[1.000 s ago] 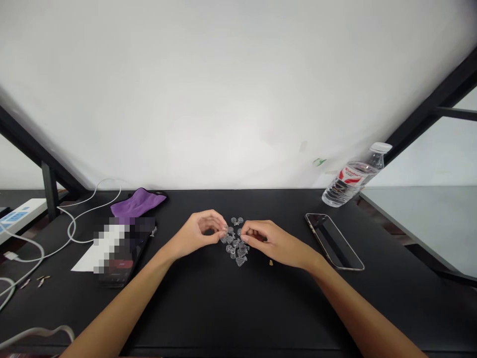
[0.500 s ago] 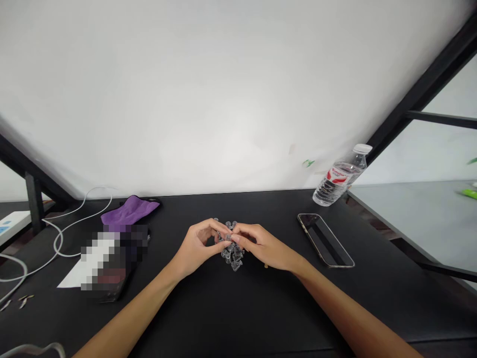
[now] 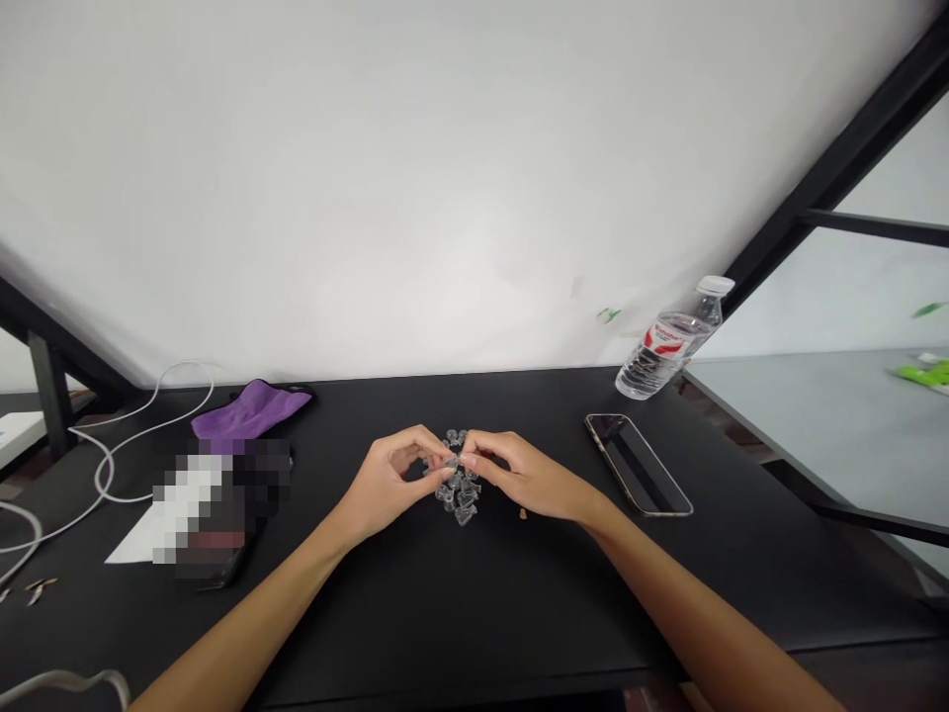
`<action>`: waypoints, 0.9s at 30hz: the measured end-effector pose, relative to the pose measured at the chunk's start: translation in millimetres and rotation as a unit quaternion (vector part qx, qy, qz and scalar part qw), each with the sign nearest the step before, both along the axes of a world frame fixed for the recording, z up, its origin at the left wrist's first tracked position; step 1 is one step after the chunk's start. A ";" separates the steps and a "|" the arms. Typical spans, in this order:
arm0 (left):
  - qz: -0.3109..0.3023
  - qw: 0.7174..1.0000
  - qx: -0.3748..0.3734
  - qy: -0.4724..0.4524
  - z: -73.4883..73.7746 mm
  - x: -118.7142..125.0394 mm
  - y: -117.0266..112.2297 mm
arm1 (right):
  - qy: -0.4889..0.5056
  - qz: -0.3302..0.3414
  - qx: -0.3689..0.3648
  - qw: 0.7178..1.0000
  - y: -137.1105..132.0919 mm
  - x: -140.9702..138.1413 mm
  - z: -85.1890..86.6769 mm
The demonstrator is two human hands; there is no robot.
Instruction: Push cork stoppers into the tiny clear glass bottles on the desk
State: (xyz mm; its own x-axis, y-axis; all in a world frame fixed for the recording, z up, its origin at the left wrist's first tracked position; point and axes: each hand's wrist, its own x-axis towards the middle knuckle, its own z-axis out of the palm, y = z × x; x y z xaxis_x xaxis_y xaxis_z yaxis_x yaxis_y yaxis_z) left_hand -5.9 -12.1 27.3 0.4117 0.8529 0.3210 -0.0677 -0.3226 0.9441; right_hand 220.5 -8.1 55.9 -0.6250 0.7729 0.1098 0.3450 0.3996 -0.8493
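1. Fingers of the left hand point(image 3: 382, 489), head view: thumb and forefinger pinched on a small clear piece point(image 3: 452, 462), held between the two hands.
2. Right hand point(image 3: 530, 480): thumb and forefinger drawn close at the piece's other side; whether they grip it, I cannot tell.
3. Clear plastic pieces point(image 3: 465, 514): clustered on the black tabletop point(image 3: 445, 613), between and below the fingertips.
4. To the right: smartphone point(image 3: 639, 465), lying flat; beyond it, capped water bottle point(image 3: 663, 346).
5. To the left: purple cloth point(image 3: 252, 407); white cable point(image 3: 113, 463), looped nearby.
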 end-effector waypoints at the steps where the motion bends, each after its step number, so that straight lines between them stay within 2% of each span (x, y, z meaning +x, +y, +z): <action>1: 0.003 1.000 -0.001 0.000 0.0 0.0 0.0 | -0.005 0.002 0.006 1.000 0.8 1.9 1.1; 6: 0.055 0.998 0.009 0.012 10.7 -16.6 7.9 | -0.049 -0.020 0.018 0.998 10.4 26.1 6.8; 9: 0.016 0.988 0.015 0.152 18.5 -34.8 16.3 | -0.114 -0.007 0.002 0.994 17.9 46.8 7.8; 11: -0.013 0.966 0.036 0.255 19.5 -43.8 20.5 | -0.160 0.013 -0.018 0.987 21.5 57.3 6.4; 13: -0.033 0.949 0.052 0.311 17.0 -47.9 22.5 | -0.194 0.029 -0.028 0.980 23.2 63.2 4.2; 20: -0.055 0.930 0.068 0.356 5.6 -40.4 20.1 | -0.245 0.051 -0.047 0.967 21.1 64.9 3.4; 23: -0.054 0.930 0.066 0.358 8.7 -44.2 21.2 | -0.249 0.046 -0.048 0.966 20.9 65.3 5.0; 27: -0.033 0.926 0.047 0.372 20.2 -64.1 26.3 | -0.228 0.028 -0.038 0.973 22.2 65.8 5.1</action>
